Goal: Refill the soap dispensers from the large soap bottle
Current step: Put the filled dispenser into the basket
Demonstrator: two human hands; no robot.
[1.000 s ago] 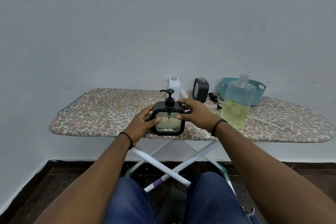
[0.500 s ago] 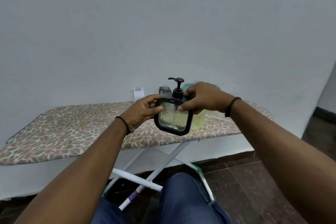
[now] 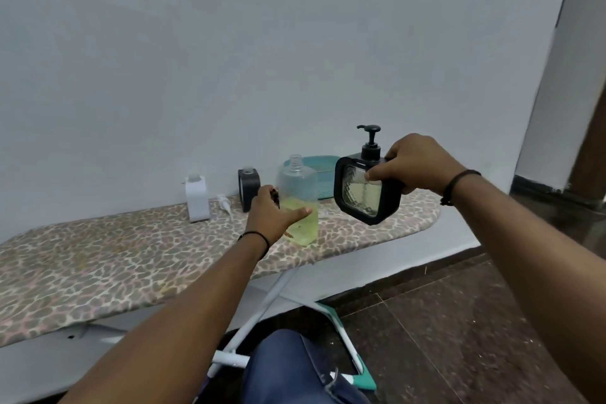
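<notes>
Two hands work above an ironing board (image 3: 98, 259) with a spotted cover. The right hand (image 3: 414, 166) grips the upper corner of a square black soap dispenser (image 3: 365, 192), thumb on its glass face and fingers curled behind, and holds it in the air, slightly tilted, beyond the board's rounded end; its pump (image 3: 370, 138) is screwed on, so this one is probably filled and being carried aside. The left hand (image 3: 273, 215) reaches forward with fingers relaxed and spread, thumb pointing at the large soap bottle (image 3: 299, 203); it lies just in front of the bottle, and whether it touches the bottle cannot be told. The bottle stands upright on the board, uncapped, with yellow soap filling roughly its lower part, ready for pouring. Behind the left hand stands a second black dispenser (image 3: 247, 187) without its pump, near the wall; it appears open for filling. To its left lie a loose white pump (image 3: 224, 203) and a white dispenser (image 3: 196, 198), also open at the top. A teal basket (image 3: 323, 164) sits at the back, partly hidden by the bottle and the held dispenser. The likely next step is to set down the held dispenser and take up the bottle.
</notes>
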